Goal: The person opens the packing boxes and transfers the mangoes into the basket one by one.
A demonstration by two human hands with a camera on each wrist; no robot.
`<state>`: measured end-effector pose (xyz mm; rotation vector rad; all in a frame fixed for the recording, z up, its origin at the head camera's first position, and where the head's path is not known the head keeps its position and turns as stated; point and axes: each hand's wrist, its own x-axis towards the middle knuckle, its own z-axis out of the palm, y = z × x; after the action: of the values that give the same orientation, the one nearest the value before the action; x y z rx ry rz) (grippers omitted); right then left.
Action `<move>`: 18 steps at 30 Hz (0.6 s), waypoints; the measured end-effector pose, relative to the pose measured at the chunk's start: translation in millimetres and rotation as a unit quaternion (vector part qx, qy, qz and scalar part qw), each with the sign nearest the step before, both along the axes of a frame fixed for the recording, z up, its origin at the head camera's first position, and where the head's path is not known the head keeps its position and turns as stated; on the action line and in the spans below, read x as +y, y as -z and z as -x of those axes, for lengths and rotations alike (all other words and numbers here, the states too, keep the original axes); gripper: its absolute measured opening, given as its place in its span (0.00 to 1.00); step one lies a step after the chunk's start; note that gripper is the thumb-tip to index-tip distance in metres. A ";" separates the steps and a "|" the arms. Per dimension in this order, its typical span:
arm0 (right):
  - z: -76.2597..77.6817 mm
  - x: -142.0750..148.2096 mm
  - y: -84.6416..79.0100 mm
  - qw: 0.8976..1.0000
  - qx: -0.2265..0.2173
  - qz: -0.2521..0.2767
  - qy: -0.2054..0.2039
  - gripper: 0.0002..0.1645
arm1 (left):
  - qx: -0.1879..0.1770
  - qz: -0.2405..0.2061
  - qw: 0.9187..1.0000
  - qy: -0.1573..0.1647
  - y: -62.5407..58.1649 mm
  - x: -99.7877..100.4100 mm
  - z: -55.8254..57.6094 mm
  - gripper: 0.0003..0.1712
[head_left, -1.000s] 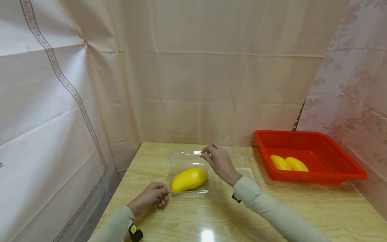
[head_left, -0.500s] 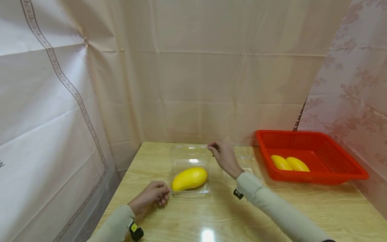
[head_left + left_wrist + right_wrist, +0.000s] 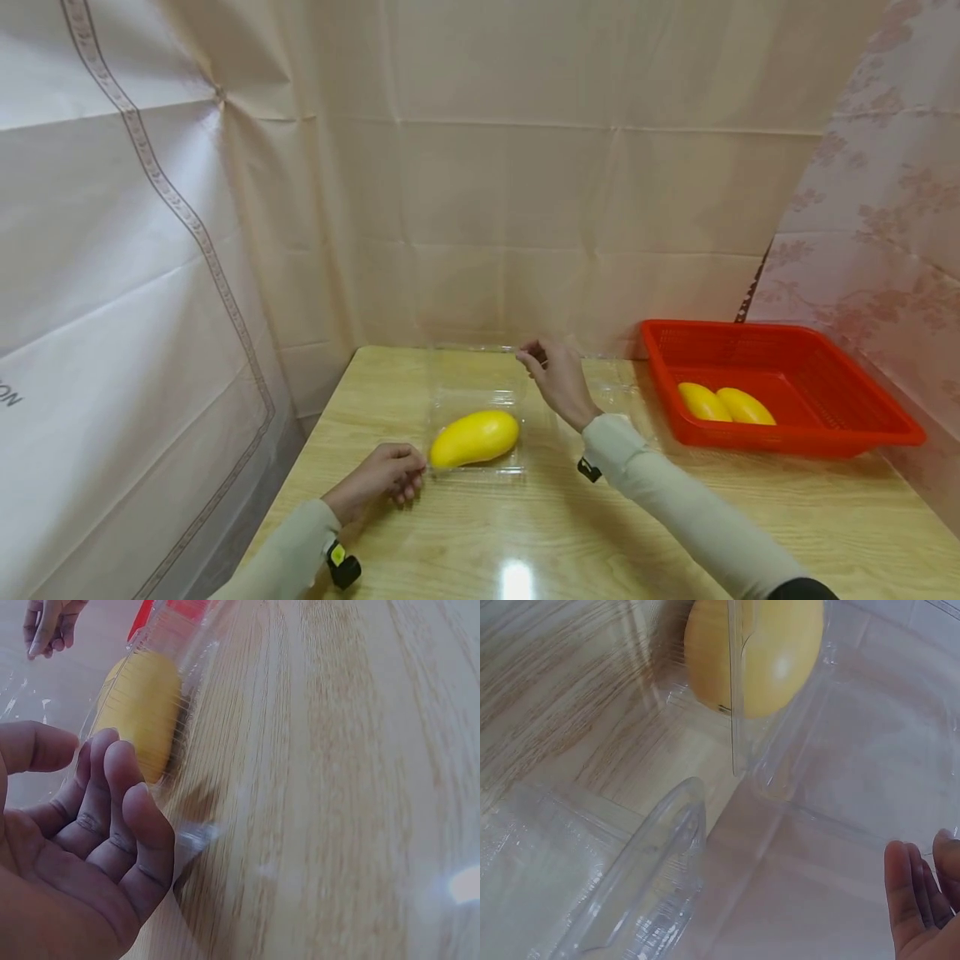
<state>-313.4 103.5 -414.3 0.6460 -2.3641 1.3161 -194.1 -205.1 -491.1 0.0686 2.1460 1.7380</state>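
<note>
A yellow mango (image 3: 475, 439) lies in the base of a clear plastic clamshell container (image 3: 498, 472) on the table. My left hand (image 3: 382, 477) pinches the container at its near left corner, thumb against forefinger, the other fingers curled in the left wrist view. At the far right corner of the raised lid (image 3: 472, 371), my right hand (image 3: 558, 379) pinches the edge between thumb and fingertips. The lid (image 3: 877, 757) stands hinged up behind the mango (image 3: 761, 660) and is see-through in the right wrist view.
A second clear plastic container (image 3: 622, 877) sits right of the first, partly behind the right hand. Further right, a red plastic basket (image 3: 795, 439) holds two yellow mangoes (image 3: 723, 404). Curtain-like cloth (image 3: 487, 183) hangs behind the wooden table (image 3: 480, 542).
My right hand has moved back and slightly right, with the lid swinging further up and away from the mango. The left hand keeps its place at the near corner.
</note>
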 end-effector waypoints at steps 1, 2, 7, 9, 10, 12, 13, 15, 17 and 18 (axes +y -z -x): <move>1.1 -0.3 0.6 1.000 0.001 -0.001 0.002 0.07 | 0.000 0.001 1.000 0.001 -0.2 0.0 0.3 0.18; 2.4 -0.6 1.2 1.000 0.004 -0.004 0.005 0.07 | 0.000 0.001 1.000 0.003 -0.2 -0.3 0.4 0.18; 9.2 -1.4 4.4 1.000 0.003 -0.010 0.018 0.07 | -0.003 0.002 1.000 0.005 -0.2 -0.8 0.7 0.18; 12.0 -1.5 5.9 1.000 0.000 -0.012 0.020 0.09 | -0.001 0.002 1.000 0.004 -0.1 -0.9 1.0 0.18; 13.4 -1.7 6.6 1.000 -0.001 -0.014 0.022 0.09 | 0.000 0.002 1.000 0.005 0.1 -1.1 1.1 0.18; 16.6 -2.1 8.5 0.999 0.000 -0.019 0.025 0.11 | 0.001 0.001 1.000 0.006 0.6 -1.2 1.4 0.18; 18.2 -2.3 9.8 0.999 -0.002 -0.021 0.026 0.12 | 0.002 -0.001 1.000 0.007 0.8 -1.3 1.5 0.18; 21.3 -2.7 12.5 0.999 -0.006 -0.023 0.026 0.14 | 0.004 -0.002 1.000 0.008 1.0 -1.1 1.5 0.18; 24.0 -3.0 15.9 0.999 -0.013 -0.027 0.027 0.15 | 0.006 -0.004 1.000 0.010 0.8 -0.7 1.4 0.18; 24.8 -2.9 17.6 0.999 -0.017 -0.028 0.026 0.15 | 0.007 -0.004 1.000 0.010 0.6 -0.4 1.2 0.18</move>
<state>-338.2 100.5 -431.8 0.5774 -2.4366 1.2521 -195.4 -205.5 -491.8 0.1031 2.1403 1.7407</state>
